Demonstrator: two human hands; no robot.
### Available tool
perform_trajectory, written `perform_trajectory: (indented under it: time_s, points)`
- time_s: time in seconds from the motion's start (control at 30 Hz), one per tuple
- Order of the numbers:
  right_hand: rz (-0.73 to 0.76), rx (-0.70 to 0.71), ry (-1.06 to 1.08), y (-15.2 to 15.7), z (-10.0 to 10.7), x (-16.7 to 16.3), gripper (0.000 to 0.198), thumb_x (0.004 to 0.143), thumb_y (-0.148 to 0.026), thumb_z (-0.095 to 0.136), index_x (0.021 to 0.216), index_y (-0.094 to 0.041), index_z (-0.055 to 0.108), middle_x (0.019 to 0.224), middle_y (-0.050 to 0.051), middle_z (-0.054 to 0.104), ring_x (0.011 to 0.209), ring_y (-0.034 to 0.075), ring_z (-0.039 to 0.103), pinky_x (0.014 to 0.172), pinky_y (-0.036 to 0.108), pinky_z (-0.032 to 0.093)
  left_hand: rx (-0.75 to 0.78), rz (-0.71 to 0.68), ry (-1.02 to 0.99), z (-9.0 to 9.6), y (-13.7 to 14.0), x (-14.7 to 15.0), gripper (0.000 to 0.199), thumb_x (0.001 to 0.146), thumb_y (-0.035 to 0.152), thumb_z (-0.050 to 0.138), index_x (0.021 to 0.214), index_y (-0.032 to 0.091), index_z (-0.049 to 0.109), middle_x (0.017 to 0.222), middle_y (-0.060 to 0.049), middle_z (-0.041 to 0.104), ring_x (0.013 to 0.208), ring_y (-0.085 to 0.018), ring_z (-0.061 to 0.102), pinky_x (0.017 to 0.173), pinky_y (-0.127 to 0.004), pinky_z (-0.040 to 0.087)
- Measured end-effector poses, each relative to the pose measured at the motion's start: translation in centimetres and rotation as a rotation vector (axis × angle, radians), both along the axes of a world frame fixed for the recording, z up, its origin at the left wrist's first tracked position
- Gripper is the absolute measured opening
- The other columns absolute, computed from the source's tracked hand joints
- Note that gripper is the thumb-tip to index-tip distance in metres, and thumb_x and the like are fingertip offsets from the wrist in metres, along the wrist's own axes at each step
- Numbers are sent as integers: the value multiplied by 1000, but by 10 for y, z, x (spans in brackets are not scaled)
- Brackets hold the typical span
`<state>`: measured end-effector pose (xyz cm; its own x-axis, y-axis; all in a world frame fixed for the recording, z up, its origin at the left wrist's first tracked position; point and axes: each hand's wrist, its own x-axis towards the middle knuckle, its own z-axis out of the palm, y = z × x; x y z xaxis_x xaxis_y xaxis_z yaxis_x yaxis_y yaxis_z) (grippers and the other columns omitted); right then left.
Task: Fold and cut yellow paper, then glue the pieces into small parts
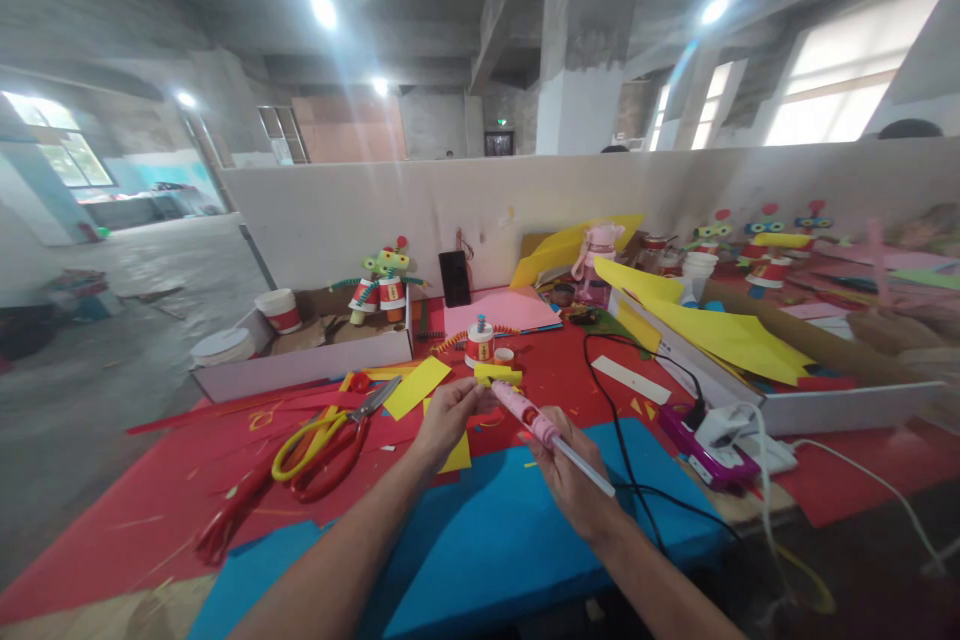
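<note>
My right hand [566, 470] is closed around a pink glue gun [517, 407], and a long pale glue stick [581, 465] juts from its rear. Its nozzle points at a small rolled piece of yellow paper [501, 373]. Pinched fingers of my left hand [448, 417] hold that piece at its left end; whether nozzle and paper touch I cannot tell. Just beyond stands a red-and-white paper cup figure [480, 348] with coiled paper arms. Left of my hands lie scissors with yellow and red handles [307, 450] and a yellow paper sheet [418, 387].
Blue sheets [480, 545] and red sheets [150, 505] cover the table. A purple power strip [705, 450] and black cable [615, 420] lie right. White boxes [300, 368] flank the workspace. Behind are a phone [454, 278], a pink bottle [598, 265] and a partition [360, 205].
</note>
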<state>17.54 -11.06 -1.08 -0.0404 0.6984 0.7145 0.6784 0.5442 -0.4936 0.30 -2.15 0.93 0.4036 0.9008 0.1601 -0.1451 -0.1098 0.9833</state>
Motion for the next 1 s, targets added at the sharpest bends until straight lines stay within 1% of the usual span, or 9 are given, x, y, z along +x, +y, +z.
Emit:
perform_trajectory:
  time_s: [0.17,0.4,0.57,0.73,1.0]
  points:
    - [-30,15,-19,0,-3,2,12,96,-26,39,88,-22,46,74,-1,52,62,13,54,54,22,42,-12,-4,-4,-1,0,0,41,74,49,68,95,14,72,93,-9,75,84,-24,69,85,-38,52]
    - [-46,14,-27,2,-4,5,13,97,-26,37,86,-23,44,73,-1,50,61,14,53,54,22,41,-27,-5,-2,-3,2,-1,43,74,49,68,96,13,71,91,-10,75,86,-25,69,88,-40,51]
    - [-48,9,-29,3,-6,7,13,96,-27,37,86,-23,45,74,0,52,62,14,54,54,23,42,1,7,6,-4,4,-2,40,75,47,67,97,13,71,93,-11,75,87,-24,69,88,-40,51]
    - [-73,23,-38,5,-9,9,13,96,-27,38,87,-23,47,73,0,55,63,15,57,53,23,42,35,30,10,-3,4,-2,40,77,46,66,100,13,71,97,-12,74,91,-25,69,90,-41,51]
    - [-53,-9,-33,8,-11,11,12,96,-27,39,87,-23,47,76,2,57,65,17,58,53,25,43,37,36,12,-6,7,-4,39,76,47,67,98,15,72,94,-10,75,89,-25,69,88,-40,52]
